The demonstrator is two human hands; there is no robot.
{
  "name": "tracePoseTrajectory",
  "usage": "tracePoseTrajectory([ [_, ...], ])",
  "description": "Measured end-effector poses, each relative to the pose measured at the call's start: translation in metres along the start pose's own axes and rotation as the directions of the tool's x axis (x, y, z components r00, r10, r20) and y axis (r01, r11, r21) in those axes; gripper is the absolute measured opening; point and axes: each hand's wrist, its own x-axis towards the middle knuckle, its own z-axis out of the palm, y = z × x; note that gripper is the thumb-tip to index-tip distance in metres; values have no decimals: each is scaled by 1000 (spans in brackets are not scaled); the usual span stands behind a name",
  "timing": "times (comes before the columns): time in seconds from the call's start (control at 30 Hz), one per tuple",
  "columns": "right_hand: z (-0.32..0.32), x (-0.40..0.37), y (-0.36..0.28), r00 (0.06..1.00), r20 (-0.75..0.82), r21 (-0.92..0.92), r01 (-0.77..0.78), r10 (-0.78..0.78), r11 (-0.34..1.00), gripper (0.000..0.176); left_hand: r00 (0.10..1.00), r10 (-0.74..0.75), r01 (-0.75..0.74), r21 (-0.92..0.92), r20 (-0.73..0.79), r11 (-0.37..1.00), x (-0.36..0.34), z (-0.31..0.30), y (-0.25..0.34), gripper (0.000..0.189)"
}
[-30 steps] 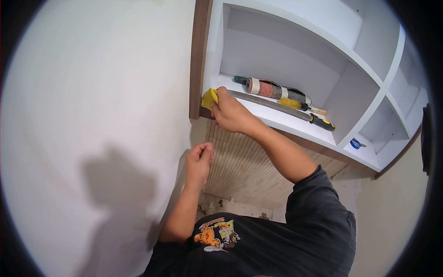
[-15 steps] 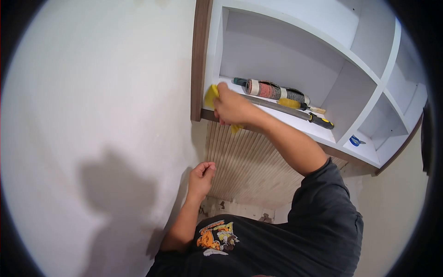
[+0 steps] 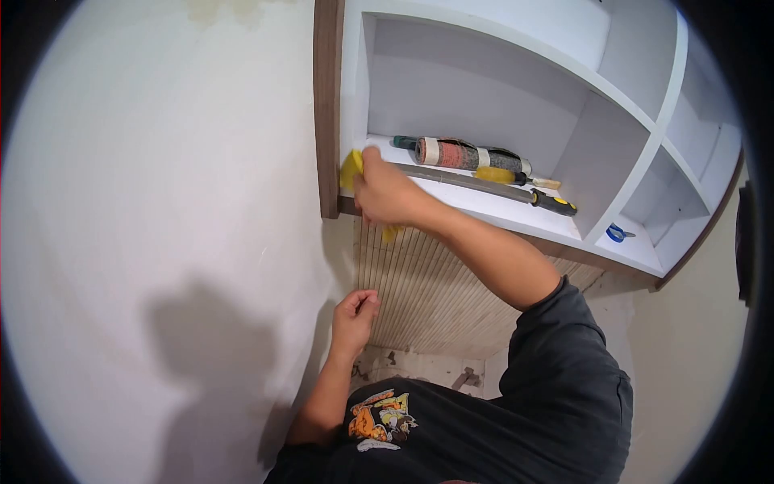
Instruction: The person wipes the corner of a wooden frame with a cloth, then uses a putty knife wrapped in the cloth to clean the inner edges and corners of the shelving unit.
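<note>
My right hand [image 3: 389, 189] is closed around a yellow cloth [image 3: 351, 171] at the lower left front corner of the white shelf unit [image 3: 359, 97]. Part of the cloth presses on the white edge, and another bit hangs below the hand. Lower down, close to the left wall, my left hand [image 3: 353, 323] is raised with its fingers curled and pinched together. Whether anything sits between those fingertips is hidden. Beside my right hand, a long grey tool [image 3: 484, 187] with a black and yellow handle lies along the shelf floor.
Behind the grey tool lie a red and grey roll with pale bands [image 3: 459, 153] and a yellow-handled brush [image 3: 496, 175]. A blue item [image 3: 617, 233] sits in the right compartment. Brown trim [image 3: 327, 113] borders the unit; a ribbed panel [image 3: 435, 282] is below it.
The view has shifted slightly, so the shelf appears further left. My right hand remains on the corner with the cloth; my left hand keeps its curled pose.
</note>
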Motion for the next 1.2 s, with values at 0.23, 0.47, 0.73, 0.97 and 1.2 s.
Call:
tracePoseTrajectory([
  [0.23,3,-5,-1,982,-160,-108,85,-101,991,26,1000,-1,1,-6,8,1000,2,10,7,19],
  [0.47,-19,-5,-19,971,-219,0,102,-100,995,27,1000,-11,11,14,5,1000,0,11,9,20],
  [0.73,-8,-3,-12,953,-267,-7,144,-140,990,24,1000,23,-23,53,1,998,1,4,9,19],
  [0.97,10,-7,10,945,-267,-42,187,-191,982,25,999,37,-36,106,-7,994,1,7,18,18],
  [1.2,9,-11,-2,978,-186,-3,96,-95,995,27,1000,-2,0,106,13,994,1,3,14,18],
])
